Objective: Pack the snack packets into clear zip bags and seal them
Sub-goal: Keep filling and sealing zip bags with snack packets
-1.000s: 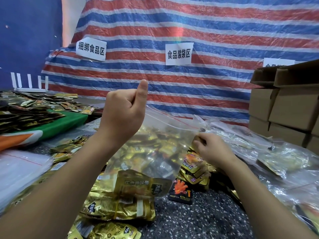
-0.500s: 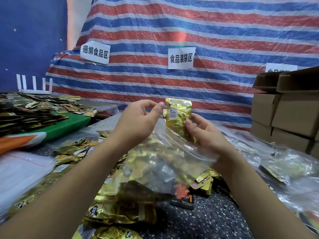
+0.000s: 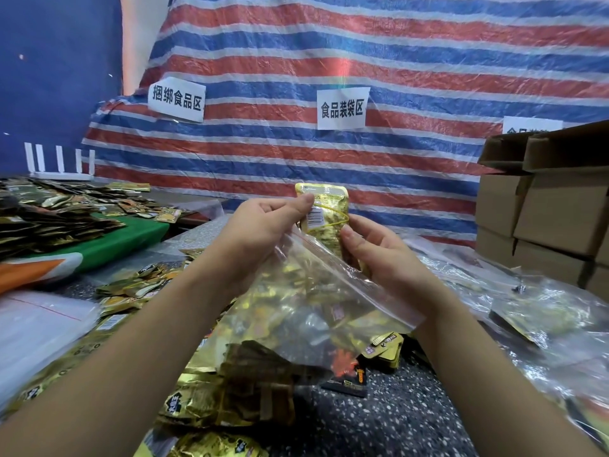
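Observation:
A clear zip bag [image 3: 309, 301] with a red seal line hangs in front of me above the table. My left hand [image 3: 260, 225] pinches its mouth at the top left. A bundle of gold snack packets [image 3: 324, 212], bound with a yellow rubber band and showing a barcode, stands upright at the bag's mouth. My right hand [image 3: 379, 249] grips the lower part of that bundle, fingers curled round it. Several gold packets show through the bag. Loose gold packets [image 3: 204, 400] and a black packet with an orange print [image 3: 346, 371] lie on the speckled table under the bag.
Stacked cardboard boxes [image 3: 553, 219] stand at the right. Clear bags with packets [image 3: 543, 311] lie beside my right arm. A pile of empty zip bags [image 3: 36, 328] lies at the left. More packets cover a green cloth [image 3: 108, 239] at the far left. A striped tarp hangs behind.
My right hand picked the gold bundle off the table and brought it up to the bag's mouth. My left hand lowered a little and turned the bag's mouth towards the bundle.

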Available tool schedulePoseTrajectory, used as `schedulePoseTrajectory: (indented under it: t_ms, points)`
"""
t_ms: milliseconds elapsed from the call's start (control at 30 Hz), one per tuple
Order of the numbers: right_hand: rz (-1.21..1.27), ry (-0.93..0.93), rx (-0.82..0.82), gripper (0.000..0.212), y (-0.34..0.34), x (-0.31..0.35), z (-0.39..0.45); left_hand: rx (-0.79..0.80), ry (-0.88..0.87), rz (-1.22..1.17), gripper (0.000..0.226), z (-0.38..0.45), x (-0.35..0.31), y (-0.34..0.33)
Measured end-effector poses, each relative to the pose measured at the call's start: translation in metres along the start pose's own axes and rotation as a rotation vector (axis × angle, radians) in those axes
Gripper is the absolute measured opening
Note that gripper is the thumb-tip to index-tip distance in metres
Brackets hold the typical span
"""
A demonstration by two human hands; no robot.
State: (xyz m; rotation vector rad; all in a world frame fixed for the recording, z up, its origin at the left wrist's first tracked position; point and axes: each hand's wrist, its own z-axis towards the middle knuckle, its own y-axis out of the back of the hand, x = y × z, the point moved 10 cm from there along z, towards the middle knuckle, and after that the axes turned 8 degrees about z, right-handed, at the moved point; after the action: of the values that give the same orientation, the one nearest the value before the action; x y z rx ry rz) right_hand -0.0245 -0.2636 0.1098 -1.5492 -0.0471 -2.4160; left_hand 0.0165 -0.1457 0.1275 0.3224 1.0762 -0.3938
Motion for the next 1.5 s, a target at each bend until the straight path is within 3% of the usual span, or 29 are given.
schedulePoseTrajectory:
  t_ms: [233, 400, 467, 600, 767, 900, 1000, 1100, 1267, 1500]
  points:
    - [0.073, -0.004, 0.032, 0.034, -0.004, -0.006, 0.002, -0.058, 0.020, -0.295, 0.012, 0.001, 0.005, -0.002]
    - [0.141, -0.047, 0.023, 0.029, -0.010, -0.014, 0.003, 0.042, 0.059, -0.401, 0.057, -0.006, 0.004, -0.014]
    - [0.121, -0.051, -0.009, 0.031, -0.009, -0.012, 0.004, 0.032, 0.060, -0.365, 0.063, -0.006, 0.004, -0.012]
    - [0.095, -0.038, -0.154, 0.025, 0.008, -0.002, 0.004, -0.091, -0.018, -0.225, 0.028, -0.003, -0.004, 0.004]
    - [0.166, 0.011, -0.281, 0.024, 0.020, 0.000, 0.003, -0.132, -0.198, 0.198, 0.031, -0.010, -0.013, -0.010]
    - [0.113, -0.010, -0.290, 0.025, 0.020, 0.001, 0.004, -0.269, -0.200, 0.215, 0.029, -0.010, -0.014, 0.005]
    - [-0.217, 0.005, -0.336, 0.026, 0.023, 0.012, 0.002, -0.368, -0.195, 0.195, 0.031, -0.008, -0.013, 0.019]
    - [-0.394, 0.042, -0.323, 0.031, 0.016, 0.016, 0.002, -0.357, -0.163, 0.243, 0.025, -0.006, -0.009, 0.019]
    - [-0.194, 0.052, -0.181, 0.008, -0.001, 0.005, 0.005, -0.239, -0.169, 0.171, 0.017, -0.002, -0.007, 0.009]
    - [-0.054, 0.038, -0.178, 0.047, -0.008, -0.001, 0.004, -0.306, -0.228, 0.202, 0.015, -0.004, -0.012, 0.015]
